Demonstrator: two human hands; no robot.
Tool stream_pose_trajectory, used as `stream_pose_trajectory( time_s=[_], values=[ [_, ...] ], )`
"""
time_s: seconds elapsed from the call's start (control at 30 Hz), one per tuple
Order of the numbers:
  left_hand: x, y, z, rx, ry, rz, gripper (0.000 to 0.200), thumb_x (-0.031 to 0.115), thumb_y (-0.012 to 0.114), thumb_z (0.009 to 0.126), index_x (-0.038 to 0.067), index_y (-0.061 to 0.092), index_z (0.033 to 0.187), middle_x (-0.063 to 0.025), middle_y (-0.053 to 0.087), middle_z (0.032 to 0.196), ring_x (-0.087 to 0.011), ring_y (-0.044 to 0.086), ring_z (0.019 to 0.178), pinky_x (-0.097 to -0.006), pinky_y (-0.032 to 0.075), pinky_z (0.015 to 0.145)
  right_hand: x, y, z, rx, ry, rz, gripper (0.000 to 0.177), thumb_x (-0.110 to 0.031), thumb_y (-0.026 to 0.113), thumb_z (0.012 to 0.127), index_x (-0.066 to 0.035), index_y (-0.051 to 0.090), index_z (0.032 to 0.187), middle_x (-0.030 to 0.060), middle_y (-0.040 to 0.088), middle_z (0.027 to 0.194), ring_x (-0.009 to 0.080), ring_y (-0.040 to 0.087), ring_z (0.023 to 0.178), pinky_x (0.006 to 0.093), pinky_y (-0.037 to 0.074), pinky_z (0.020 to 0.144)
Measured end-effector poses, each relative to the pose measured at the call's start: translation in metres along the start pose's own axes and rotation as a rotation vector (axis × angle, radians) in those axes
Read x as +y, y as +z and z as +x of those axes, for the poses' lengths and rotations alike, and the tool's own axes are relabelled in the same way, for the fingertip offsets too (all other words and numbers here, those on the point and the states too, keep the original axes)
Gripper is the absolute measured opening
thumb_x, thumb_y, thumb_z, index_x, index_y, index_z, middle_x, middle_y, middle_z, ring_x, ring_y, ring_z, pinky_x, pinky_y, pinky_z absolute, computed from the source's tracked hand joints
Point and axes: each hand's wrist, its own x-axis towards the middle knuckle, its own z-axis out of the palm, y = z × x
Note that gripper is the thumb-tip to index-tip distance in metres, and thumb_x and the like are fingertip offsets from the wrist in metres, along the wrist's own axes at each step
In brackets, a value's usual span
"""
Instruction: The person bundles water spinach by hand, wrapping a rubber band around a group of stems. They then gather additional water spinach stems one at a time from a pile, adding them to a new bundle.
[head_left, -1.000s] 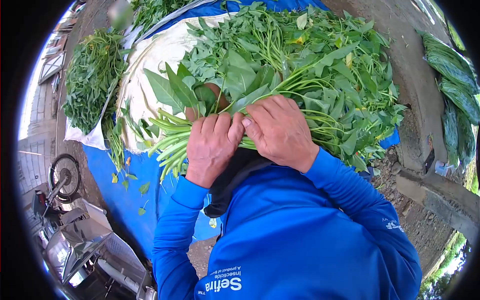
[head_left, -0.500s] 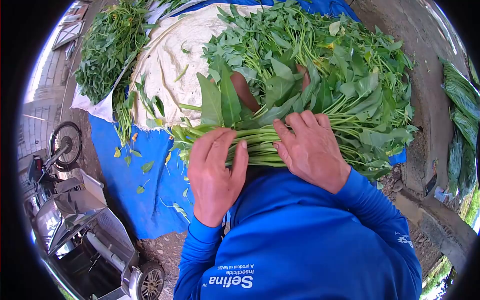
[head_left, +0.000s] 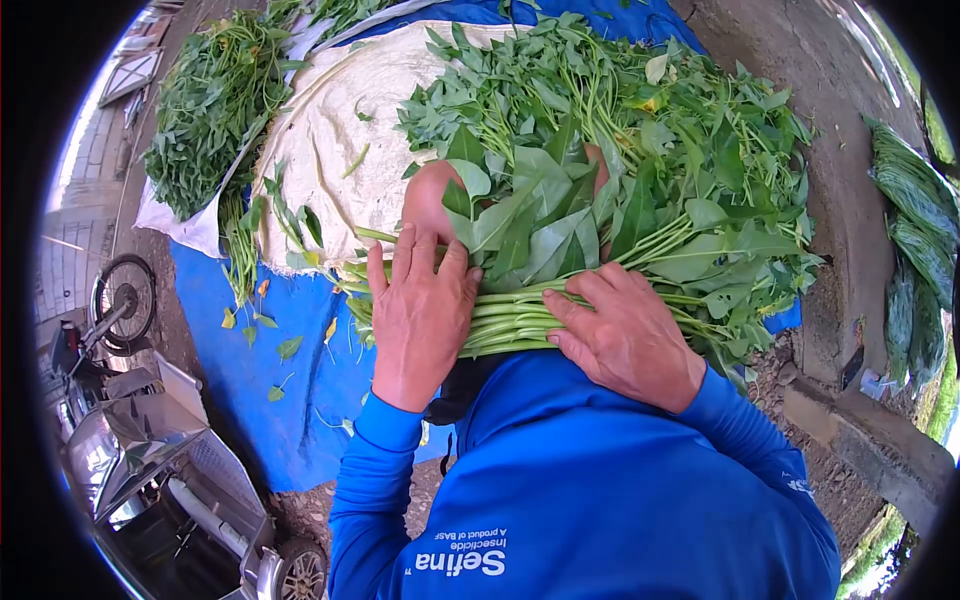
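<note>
A bundle of water spinach stems (head_left: 512, 325) lies sideways across my lap, its leaves fanning out to the right and above. My left hand (head_left: 422, 320) rests over the bundle's left end, fingers reaching across to the far side of the stems. Over the right part my right hand (head_left: 632, 337) presses down, its thumb and fingers around the stems. Broad green leaves (head_left: 545, 205) stand up just beyond the stems, partly covering my bare knees (head_left: 430, 198). A large heap of water spinach (head_left: 690, 130) spreads out behind and to the right.
A pale woven sack (head_left: 330, 130) lies beneath the heap, over a blue tarp (head_left: 250, 370) with scattered leaves. Another pile of greens (head_left: 215, 120) sits at upper left. A motorcycle with a sidecar (head_left: 170, 440) stands at left. Bagged greens (head_left: 910, 230) and a concrete ledge (head_left: 870, 440) are at right.
My left hand has stretched its fingers further across the stems and shifted slightly. The upright leaves moved right, uncovering more of my left knee. My right hand stays on the bundle.
</note>
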Motion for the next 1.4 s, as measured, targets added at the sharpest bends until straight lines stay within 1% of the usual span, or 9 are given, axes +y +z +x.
stream_pose_trajectory(
  time_s=[0.3, 0.47, 0.5, 0.77, 0.87, 0.97, 1.13, 1.27, 1.4],
  values=[
    [-0.002, -0.01, -0.024, -0.063, 0.004, -0.056, 0.033, 0.025, 0.072, 0.096, 0.021, 0.072, 0.129, -0.006, 0.063, 0.109, -0.0261, 0.064, 0.108, -0.0632, 0.029, 0.12, 0.0, 0.046, 0.073, 0.194, -0.382, -0.062, 0.062, -0.028, 0.071, 0.097, -0.003, 0.053, 0.151, 0.0172, 0.065, 0.132, 0.0364, 0.059, 0.13, 0.0457, 0.044, 0.115],
    [0.0, -0.008, -0.035, -0.012, -0.151, -0.21, 0.032, 0.028, 0.072, 0.099, 0.013, 0.072, 0.127, -0.009, 0.067, 0.113, -0.0278, 0.065, 0.109, -0.0587, 0.032, 0.12, 0.007, 0.021, 0.076, -0.151, -0.297, -0.21, 0.025, -0.031, 0.069, 0.097, -0.007, 0.069, 0.107, 0.009, 0.066, 0.099, 0.027, 0.065, 0.101, 0.0458, 0.052, 0.088],
    [0.0, -0.008, -0.035, -0.016, -0.15, -0.216, 0.033, 0.029, 0.072, 0.099, 0.011, 0.072, 0.126, -0.0098, 0.067, 0.114, -0.0286, 0.065, 0.11, -0.0584, 0.032, 0.12, 0.005, 0.026, 0.073, 0.027, -0.337, -0.198, 0.021, -0.029, 0.07, 0.096, -0.008, 0.069, 0.092, 0.007, 0.062, 0.091, 0.0256, 0.064, 0.089, 0.0444, 0.05, 0.076],
    [0.006, -0.066, -0.019, -0.048, 0.021, -0.185, 0.036, 0.028, 0.073, 0.098, 0.005, 0.072, 0.126, -0.013, 0.069, 0.113, -0.0336, 0.065, 0.112, -0.0554, 0.044, 0.111, 0.001, 0.029, 0.039, 0.1, -0.058, -0.189, 0.019, -0.028, 0.071, 0.096, -0.009, 0.071, 0.096, 0.0074, 0.062, 0.091, 0.0275, 0.064, 0.092, 0.0444, 0.05, 0.076],
    [0.045, -0.112, 0.011, 0.174, -0.085, -0.645, 0.032, 0.025, 0.074, 0.097, 0.002, 0.074, 0.118, -0.0178, 0.072, 0.107, -0.0375, 0.067, 0.11, -0.0491, 0.054, 0.096, -0.001, 0.03, 0.036, 0.173, -0.013, -0.115, 0.017, -0.024, 0.071, 0.094, -0.007, 0.07, 0.096, 0.0085, 0.064, 0.092, 0.0289, 0.064, 0.091, 0.0464, 0.05, 0.076],
    [0.068, -0.094, 0.061, 0.113, 0.0, -0.489, 0.026, 0.025, 0.075, 0.096, 0.001, 0.076, 0.107, -0.0217, 0.073, 0.094, -0.0405, 0.072, 0.093, -0.0465, 0.056, 0.078, 0.002, 0.032, 0.037, 0.144, 0.08, 0.101, 0.018, -0.022, 0.072, 0.09, -0.007, 0.07, 0.099, 0.01, 0.066, 0.092, 0.0309, 0.066, 0.09, 0.0487, 0.052, 0.073],
    [0.074, -0.093, 0.111, -0.092, 0.018, -0.403, 0.053, 0.052, 0.062, 0.1, 0.002, 0.075, 0.089, -0.0219, 0.07, 0.079, -0.0431, 0.069, 0.065, -0.0493, 0.054, 0.065, 0.003, 0.035, 0.022, 0.31, -0.068, -0.086, 0.016, -0.025, 0.074, 0.093, -0.009, 0.072, 0.096, 0.0084, 0.065, 0.087, 0.0298, 0.065, 0.088, 0.0472, 0.053, 0.073],
    [0.027, 0.049, 0.142, -0.962, -0.082, -0.711, 0.094, 0.08, 0.035, 0.104, -0.005, 0.075, 0.107, -0.0174, 0.079, 0.098, -0.0301, 0.074, 0.088, -0.0427, 0.057, 0.084, -0.001, 0.018, 0.021, 0.289, -0.07, -0.094, 0.018, -0.026, 0.076, 0.093, -0.008, 0.075, 0.094, 0.0092, 0.065, 0.088, 0.0303, 0.065, 0.088, 0.0461, 0.053, 0.075],
    [0.025, 0.083, 0.101, -1.231, -0.125, -1.507, 0.095, 0.081, 0.03, 0.105, 0.0, 0.064, 0.14, -0.0102, 0.07, 0.127, -0.0172, 0.063, 0.114, -0.033, 0.049, 0.102, -0.004, 0.018, 0.019, 0.3, -0.034, -0.063, 0.019, -0.026, 0.076, 0.093, -0.007, 0.076, 0.091, 0.011, 0.067, 0.087, 0.0319, 0.066, 0.085, 0.0469, 0.053, 0.076]
  ],
)
